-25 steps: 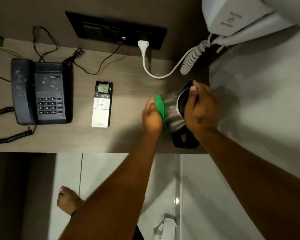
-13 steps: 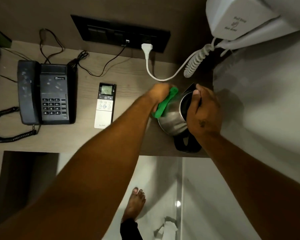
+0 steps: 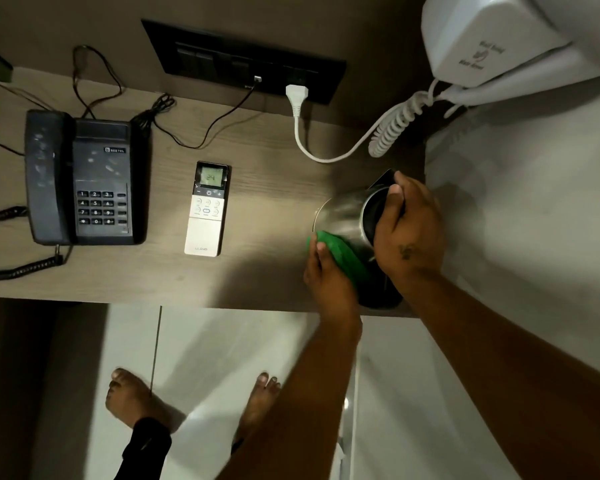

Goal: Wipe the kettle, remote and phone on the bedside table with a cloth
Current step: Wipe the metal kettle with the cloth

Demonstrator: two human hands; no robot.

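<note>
A person at a bedside table (image 3: 264, 271) tilts a steel kettle (image 3: 343, 216) with one hand and presses a green cloth (image 3: 343, 252) to it with the other.

Seen from above, the wooden table runs along a brown wall, and the kettle sits near its right end, leaning over with its open top under the right hand (image 3: 407, 230), which is closed around the rim. The left hand (image 3: 326, 280) is closed on the cloth, holding it against the kettle's near side, just above a black base (image 3: 383, 296) at the table's front edge. Well left of the kettle lies a dark phone (image 3: 84, 178), smudged, with a coiled cord. A white remote (image 3: 207, 209) lies between phone and kettle, its screen reading 24. Behind the kettle, a white plug (image 3: 294, 95) sits in a black wall panel (image 3: 243, 60).
</note>
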